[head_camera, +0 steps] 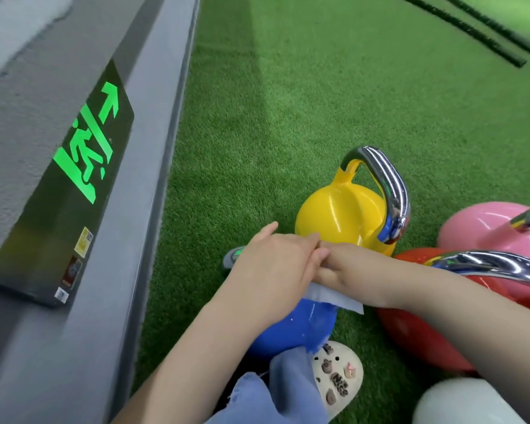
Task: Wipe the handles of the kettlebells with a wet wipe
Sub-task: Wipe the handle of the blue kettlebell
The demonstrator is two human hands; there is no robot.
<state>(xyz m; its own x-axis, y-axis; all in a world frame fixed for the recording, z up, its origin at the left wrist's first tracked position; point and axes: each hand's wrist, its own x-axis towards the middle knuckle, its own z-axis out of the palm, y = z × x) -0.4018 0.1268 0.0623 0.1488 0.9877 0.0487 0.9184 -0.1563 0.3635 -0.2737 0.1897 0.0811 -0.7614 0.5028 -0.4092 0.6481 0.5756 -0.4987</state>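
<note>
A blue kettlebell stands on the green turf right in front of me, its handle hidden under my two hands except for a grey end at the left. A white wet wipe hangs from under my hands. My left hand lies over the handle with its fingers laid forward. My right hand grips the wipe around the handle, its fingers tucked under my left hand. Behind stands a yellow kettlebell with a chrome handle.
A red kettlebell with a chrome handle and a pink kettlebell crowd the right side. A grey wall with a lit exit sign runs along the left. My shoe is below the blue bell. Two black ropes lie far away.
</note>
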